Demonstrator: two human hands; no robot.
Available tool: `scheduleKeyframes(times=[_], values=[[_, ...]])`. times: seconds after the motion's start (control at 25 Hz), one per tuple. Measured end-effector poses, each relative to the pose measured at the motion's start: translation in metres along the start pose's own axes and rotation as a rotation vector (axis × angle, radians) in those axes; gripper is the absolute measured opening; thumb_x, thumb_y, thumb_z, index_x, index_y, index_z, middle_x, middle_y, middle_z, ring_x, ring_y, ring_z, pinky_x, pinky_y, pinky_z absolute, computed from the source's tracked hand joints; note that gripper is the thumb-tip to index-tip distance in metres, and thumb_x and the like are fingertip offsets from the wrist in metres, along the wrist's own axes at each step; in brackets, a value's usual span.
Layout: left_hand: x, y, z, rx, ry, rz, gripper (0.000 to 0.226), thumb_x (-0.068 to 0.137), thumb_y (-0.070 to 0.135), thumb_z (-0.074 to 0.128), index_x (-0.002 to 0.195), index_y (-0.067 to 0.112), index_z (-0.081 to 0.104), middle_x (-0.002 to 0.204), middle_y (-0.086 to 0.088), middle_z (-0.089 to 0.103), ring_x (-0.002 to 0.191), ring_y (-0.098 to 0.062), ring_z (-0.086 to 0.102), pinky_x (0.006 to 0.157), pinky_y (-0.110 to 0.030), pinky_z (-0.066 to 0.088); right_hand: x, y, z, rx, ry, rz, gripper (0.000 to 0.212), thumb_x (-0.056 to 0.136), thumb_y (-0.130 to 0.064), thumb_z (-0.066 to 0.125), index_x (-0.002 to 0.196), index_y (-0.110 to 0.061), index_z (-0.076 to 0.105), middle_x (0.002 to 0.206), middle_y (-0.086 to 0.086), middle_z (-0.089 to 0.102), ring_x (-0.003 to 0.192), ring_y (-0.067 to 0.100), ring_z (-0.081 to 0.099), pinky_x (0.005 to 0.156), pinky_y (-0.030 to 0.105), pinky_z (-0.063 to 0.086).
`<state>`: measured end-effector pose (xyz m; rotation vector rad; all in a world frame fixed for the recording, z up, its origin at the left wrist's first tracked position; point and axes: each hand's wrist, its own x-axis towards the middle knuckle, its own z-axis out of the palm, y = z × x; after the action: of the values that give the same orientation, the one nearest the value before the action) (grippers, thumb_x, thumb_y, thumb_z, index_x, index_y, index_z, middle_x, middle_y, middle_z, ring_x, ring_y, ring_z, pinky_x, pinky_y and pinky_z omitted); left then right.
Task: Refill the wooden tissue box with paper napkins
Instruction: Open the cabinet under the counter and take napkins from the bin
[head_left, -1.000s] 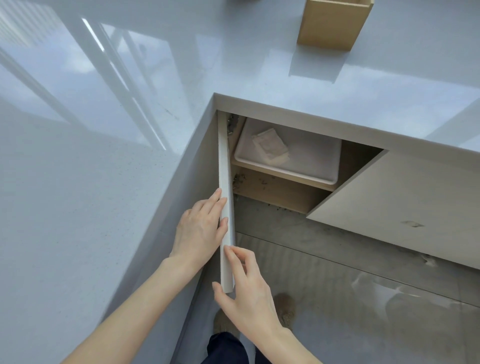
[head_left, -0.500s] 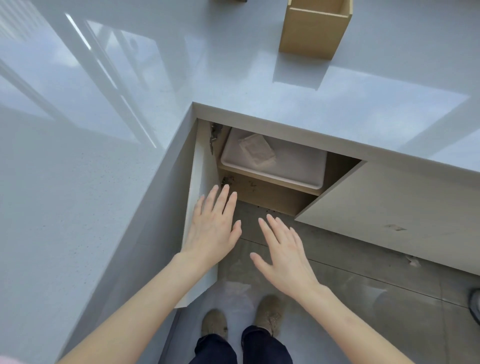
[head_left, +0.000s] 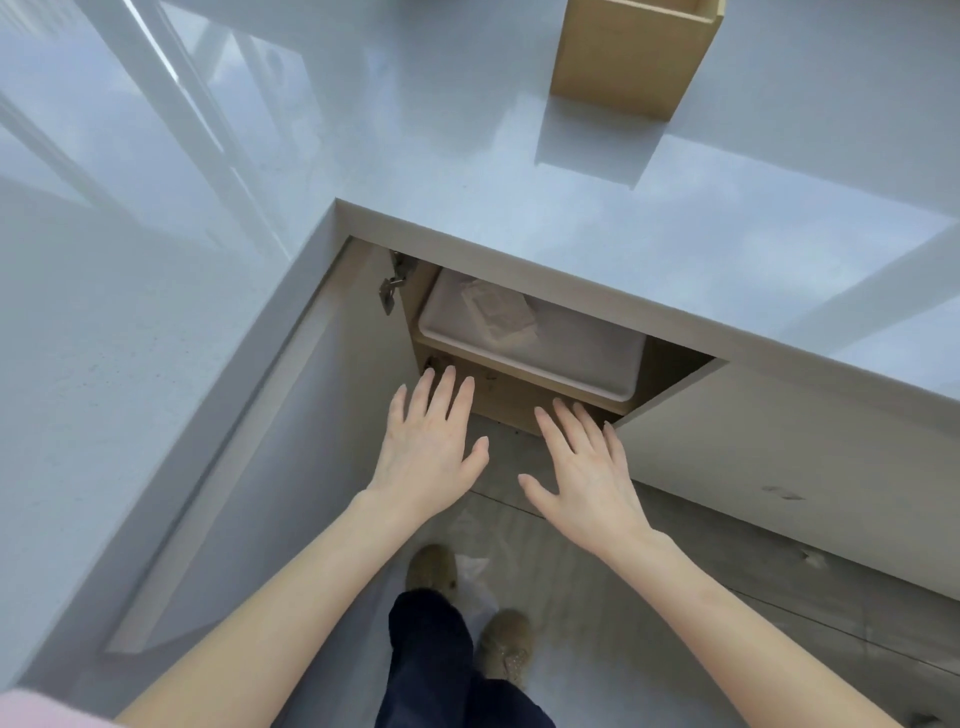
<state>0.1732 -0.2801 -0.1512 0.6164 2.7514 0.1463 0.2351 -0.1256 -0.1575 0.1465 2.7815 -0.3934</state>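
The wooden tissue box (head_left: 631, 49) stands on the glossy white counter at the top, its upper part cut off by the frame edge. Under the counter, an open cabinet shows a white tray (head_left: 582, 358) on a wooden shelf, with a pack of paper napkins (head_left: 498, 309) lying in it. My left hand (head_left: 428, 447) and my right hand (head_left: 582, 467) hover palm-down with spread fingers just in front of the shelf, below the tray. Both hold nothing.
The left cabinet door (head_left: 270, 457) is swung wide open against the counter side, its hinge (head_left: 392, 286) showing. A second door (head_left: 789, 457) stands open at the right. The counter edge (head_left: 519, 244) overhangs the tray. My shoes (head_left: 504, 644) stand on the grey floor.
Both hands let go of the left door, which swung fully open. The hands then moved forward toward the shelf with fingers spread.
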Motion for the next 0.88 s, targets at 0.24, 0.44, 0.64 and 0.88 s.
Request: scheduleKeyframes(times=[0.24,0.44,0.64,0.88], values=[[0.029,-0.022,0.003,-0.065,-0.021,-0.010,0.067,0.092,0.042,0.036,0.147,0.013,0.013,0.157,-0.008,0.015,0.144,-0.025,0.010,0.116,-0.042,0.011,0.029,-0.011,-0.002,0.013,-0.018,0.044,0.067,0.092,-0.044,0.042,0.148,-0.020,0.015,0.159,0.002,0.010,0.147,0.020,0.003,0.119,0.041,0.001],[0.056,-0.041,0.007,-0.123,-0.027,-0.018,0.066,0.092,0.042,0.036,0.147,0.013,0.014,0.157,-0.007,0.015,0.144,-0.025,0.010,0.116,-0.041,0.011,0.062,-0.016,0.005,0.056,-0.035,0.112,0.069,0.091,-0.045,0.043,0.148,-0.021,0.013,0.160,0.000,0.006,0.147,0.019,0.001,0.119,0.040,0.001],[0.079,-0.048,0.024,-0.211,-0.060,-0.058,0.066,0.092,0.041,0.039,0.147,0.014,0.016,0.156,-0.006,0.019,0.143,-0.024,0.018,0.114,-0.036,0.017,0.089,-0.010,0.019,0.061,-0.086,0.106,0.070,0.092,-0.045,0.042,0.149,-0.022,0.009,0.160,0.000,0.001,0.147,0.019,-0.003,0.119,0.038,-0.002],[0.115,-0.048,0.056,-0.466,-0.086,-0.175,0.058,0.091,0.032,0.045,0.143,0.012,0.028,0.147,-0.008,0.037,0.131,-0.027,0.039,0.104,-0.034,0.034,0.127,0.009,0.042,0.105,-0.093,0.107,0.068,0.094,-0.044,0.040,0.149,-0.020,0.008,0.160,0.000,0.001,0.147,0.018,-0.002,0.120,0.037,-0.001]])
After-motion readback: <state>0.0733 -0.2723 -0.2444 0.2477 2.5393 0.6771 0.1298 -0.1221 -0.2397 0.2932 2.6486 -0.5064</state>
